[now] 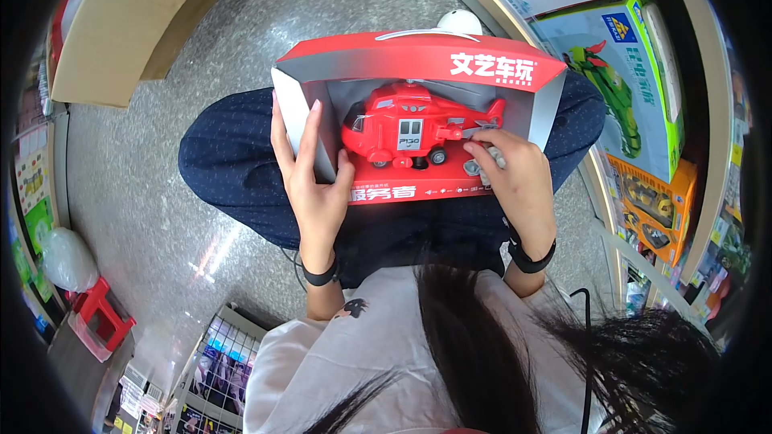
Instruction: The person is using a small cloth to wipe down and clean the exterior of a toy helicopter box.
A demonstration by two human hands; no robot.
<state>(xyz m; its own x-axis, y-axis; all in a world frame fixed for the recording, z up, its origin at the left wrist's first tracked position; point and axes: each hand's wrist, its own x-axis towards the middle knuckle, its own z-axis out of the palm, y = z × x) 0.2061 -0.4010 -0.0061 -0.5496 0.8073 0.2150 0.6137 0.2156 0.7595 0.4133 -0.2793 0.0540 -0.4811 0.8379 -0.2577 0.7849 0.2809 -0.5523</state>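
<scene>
A red toy helicopter (414,124) with a grey door sits inside an open-fronted red and grey toy box (394,64), which rests across my crossed legs. My left hand (310,169) grips the box's left side, its fingers along the side wall and its thumb at the lower front edge. At the lower right of the box, my right hand (515,177) is closed, thumb and index finger pinched near the helicopter's tail. A small grey-white thing (473,167) shows under those fingers; I cannot tell what it is.
Boxed toys stand on the right, among them a green-edged box (619,88) and an orange box (655,205). A cardboard piece (121,24) is at the upper left. On the left are a red stool (104,317) and a wire basket (213,378). A white rounded object (460,22) lies behind the toy box.
</scene>
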